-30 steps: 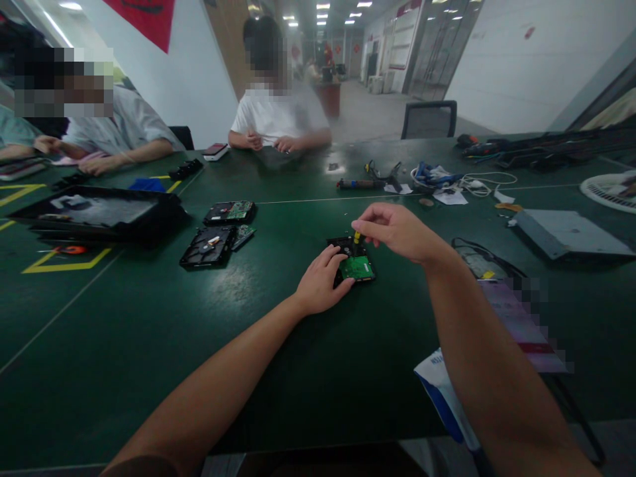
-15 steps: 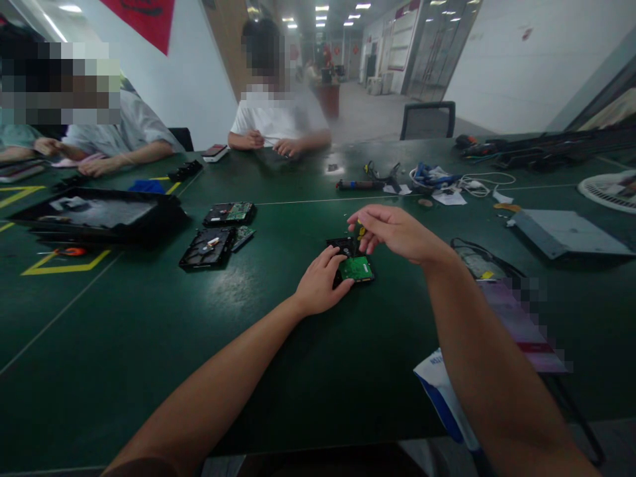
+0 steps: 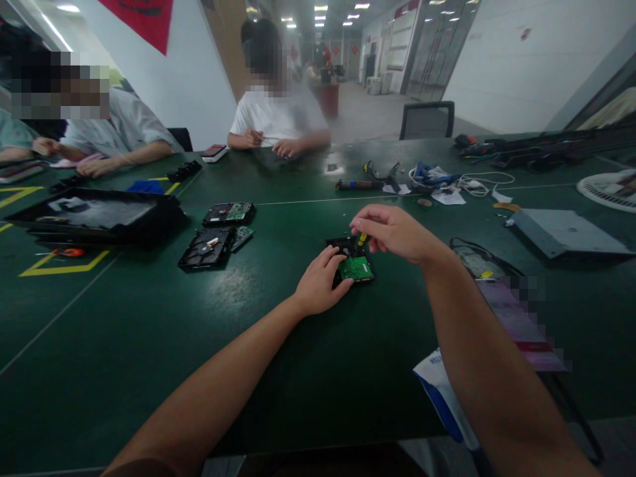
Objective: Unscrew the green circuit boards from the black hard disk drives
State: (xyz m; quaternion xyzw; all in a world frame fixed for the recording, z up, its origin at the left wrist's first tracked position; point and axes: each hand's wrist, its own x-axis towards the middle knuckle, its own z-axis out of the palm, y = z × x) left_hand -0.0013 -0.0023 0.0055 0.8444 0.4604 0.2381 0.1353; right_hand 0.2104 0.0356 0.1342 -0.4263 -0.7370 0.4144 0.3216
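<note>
A hard drive (image 3: 356, 268) with a green circuit board lies flat on the table, board side up. My left hand (image 3: 319, 281) steadies it, the fingers across its left side and the thumb along its near edge. Above the drive's far part, my right hand (image 3: 392, 233) is closed around a small yellow and black screwdriver (image 3: 362, 239). The tool points down at the drive; its tip is too small and dark to make out. To the left lie two more drives, one opened-looking black drive (image 3: 207, 248) and another drive (image 3: 228, 213) behind it, with a loose circuit board (image 3: 242, 238) alongside.
A black tray (image 3: 99, 228) stands at the left, with an orange-handled tool (image 3: 69, 252) before it. Cables (image 3: 437, 176) lie at the back. A grey metal box (image 3: 571, 233) and a purple sheet (image 3: 517, 324) are on the right. Across the table sits a person in white (image 3: 278, 122).
My right hand has turned slightly, and the screwdriver handle now leans more to the right. My left hand and the hard drive have stayed in place.
</note>
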